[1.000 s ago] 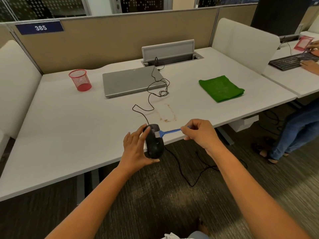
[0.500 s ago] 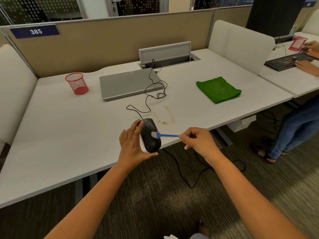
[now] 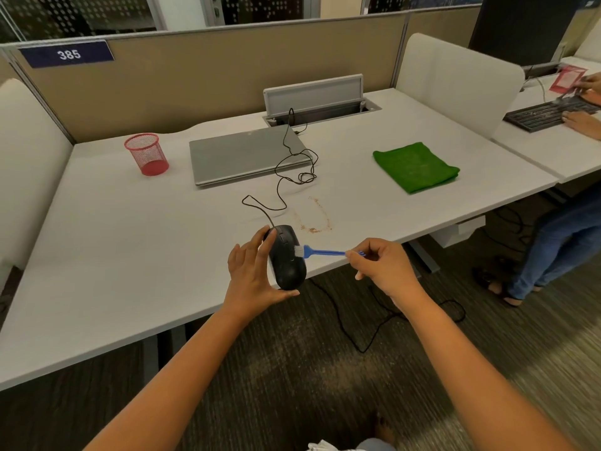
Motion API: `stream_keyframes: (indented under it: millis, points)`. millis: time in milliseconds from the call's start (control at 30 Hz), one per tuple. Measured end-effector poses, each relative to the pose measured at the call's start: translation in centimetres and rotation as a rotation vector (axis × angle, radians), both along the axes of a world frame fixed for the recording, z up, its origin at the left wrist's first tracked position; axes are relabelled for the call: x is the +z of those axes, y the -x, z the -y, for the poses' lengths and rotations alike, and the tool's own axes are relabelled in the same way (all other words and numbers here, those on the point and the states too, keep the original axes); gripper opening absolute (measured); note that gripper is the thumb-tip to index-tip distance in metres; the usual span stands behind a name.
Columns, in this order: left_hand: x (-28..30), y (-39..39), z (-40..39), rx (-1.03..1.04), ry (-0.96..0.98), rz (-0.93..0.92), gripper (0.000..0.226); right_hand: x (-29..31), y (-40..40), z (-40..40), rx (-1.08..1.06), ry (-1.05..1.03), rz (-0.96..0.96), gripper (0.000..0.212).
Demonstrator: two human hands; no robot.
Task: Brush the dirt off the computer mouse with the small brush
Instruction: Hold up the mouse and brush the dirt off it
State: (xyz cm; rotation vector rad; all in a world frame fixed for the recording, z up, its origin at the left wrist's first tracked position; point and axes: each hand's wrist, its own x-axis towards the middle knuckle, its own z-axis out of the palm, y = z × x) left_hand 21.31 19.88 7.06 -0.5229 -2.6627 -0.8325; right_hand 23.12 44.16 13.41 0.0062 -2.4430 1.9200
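Mouse point(image 3: 287, 258) rolled top-up since last frame; your left hand point(image 3: 253, 275) gripped it, right hand point(image 3: 379, 266) pinched brush point(image 3: 320, 252), bristles touching, brushing underway.

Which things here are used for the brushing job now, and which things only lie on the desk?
In use:
- mouse, held in the left hand
- small blue brush, held in the right hand

Only lying there:
- laptop, closed
- green cloth
- red mesh cup
- brown crumbs
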Motion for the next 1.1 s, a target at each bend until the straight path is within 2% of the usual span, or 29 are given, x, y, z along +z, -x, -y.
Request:
stream_keyframes:
  millis: [167,267,333,500,667,833,1000,1100]
  points:
    - [-0.4,0.0,0.3,0.019,0.015,0.009,0.121,-0.1,-0.5,0.3,0.115,-0.045,0.043,0.022]
    - [-0.8,-0.2,0.6,-0.007,0.068,-0.005,0.12,0.4,0.1,0.8,0.03,0.013,0.022,0.017]
    - [-0.8,-0.2,0.5,-0.024,0.089,-0.01,0.118,0.8,0.5,1.2,-0.007,-0.032,0.003,0.015]
    - [-0.4,-0.1,0.7,-0.012,0.092,-0.005,0.118,1.4,0.6,1.8,0.101,-0.09,0.027,0.019]
    - [-0.4,-0.1,0.5,-0.074,0.148,-0.029,0.119,2.1,1.3,1.9,-0.052,-0.092,-0.033,0.021]
    - [-0.6,0.0,0.3,-0.084,0.182,-0.035,0.123,2.1,0.9,2.3,0.034,-0.113,-0.02,0.022]
    - [-0.8,-0.1,-0.2,-0.09,0.174,-0.054,0.121,2.1,1.3,2.2,-0.085,-0.111,-0.046,0.021]
    - [-0.9,-0.1,-0.2,-0.079,0.155,-0.059,0.124,1.9,1.0,2.5,0.0,-0.14,-0.043,0.02]
